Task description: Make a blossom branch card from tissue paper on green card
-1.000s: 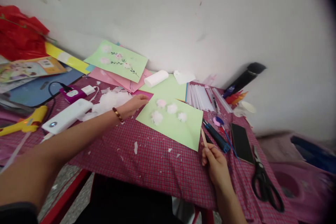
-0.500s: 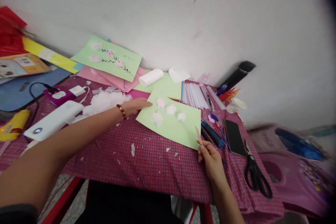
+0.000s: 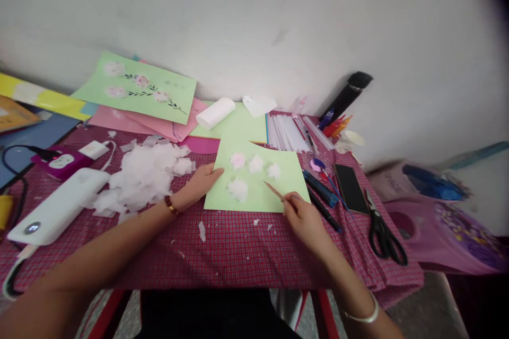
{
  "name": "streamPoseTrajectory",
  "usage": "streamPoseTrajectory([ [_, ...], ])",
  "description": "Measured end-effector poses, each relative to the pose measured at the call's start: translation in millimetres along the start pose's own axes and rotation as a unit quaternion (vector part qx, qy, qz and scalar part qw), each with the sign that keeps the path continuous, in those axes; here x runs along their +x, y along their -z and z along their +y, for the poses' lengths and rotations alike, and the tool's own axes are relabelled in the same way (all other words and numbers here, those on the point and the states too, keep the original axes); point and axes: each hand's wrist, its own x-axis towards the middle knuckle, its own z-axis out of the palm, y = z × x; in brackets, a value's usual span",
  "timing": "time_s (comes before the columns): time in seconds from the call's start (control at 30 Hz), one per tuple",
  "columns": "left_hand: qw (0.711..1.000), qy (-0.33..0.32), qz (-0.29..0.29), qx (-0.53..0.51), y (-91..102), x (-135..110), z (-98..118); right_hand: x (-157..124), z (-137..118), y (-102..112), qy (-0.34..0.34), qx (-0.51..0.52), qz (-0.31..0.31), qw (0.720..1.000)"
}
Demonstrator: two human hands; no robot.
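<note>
Matt paper sheet (image 3: 258, 198), wooden-looking stick (image 3: 274, 190), rough tissue-like scraps (image 3: 143, 175), cloth table cover (image 3: 238, 262), smooth plastic power bank (image 3: 59, 206)

between the 2 forearms (image 3: 123, 246), the cloth (image 3: 238, 262) gives a low path over small scraps (image 3: 202, 231). left of the green sheet (image 3: 258, 204), a white heap (image 3: 143, 172) and a power bank (image 3: 59, 206) block passage; right of it, pens (image 3: 323, 190), a phone (image 3: 351, 188) and scissors (image 3: 382, 235) do.
</note>
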Motion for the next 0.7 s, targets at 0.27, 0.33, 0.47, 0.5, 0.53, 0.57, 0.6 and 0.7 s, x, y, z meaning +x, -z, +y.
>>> streamPoseTrajectory([
  [0.27, 0.999, 0.000, -0.017, -0.031, -1.8, -7.9, 5.8, 21.0, -22.0, -19.9, 0.018, -0.147, -0.062, 0.987],
  [0.33, 0.999, -0.013, -0.017, -0.039, -1.3, -9.2, 3.9, 22.1, -25.0, -22.2, 0.035, -0.118, -0.035, 0.992],
  [0.47, 0.999, -0.025, -0.006, -0.037, -0.8, -9.8, 0.4, 23.7, -28.7, -31.0, 0.056, -0.062, -0.036, 0.996],
  [0.5, 0.999, -0.028, 0.001, -0.028, -1.0, -9.7, 0.2, 24.4, -29.4, -33.8, 0.063, -0.045, -0.044, 0.996],
  [0.53, 0.999, -0.033, 0.008, -0.018, -1.3, -9.6, 0.2, 25.0, -29.9, -36.7, 0.070, -0.024, -0.050, 0.996],
  [0.57, 0.999, -0.043, 0.015, -0.011, -1.7, -9.5, 0.2, 25.6, -30.5, -39.6, 0.074, -0.001, -0.053, 0.996],
  [0.6, 0.998, -0.057, 0.026, -0.009, -2.3, -9.4, 0.1, 26.0, -31.0, -42.4, 0.072, 0.025, -0.055, 0.996],
  [0.7, 0.994, -0.093, 0.048, -0.033, -4.0, -9.6, -1.9, 26.4, -33.3, -49.8, -0.005, 0.149, -0.049, 0.988],
])
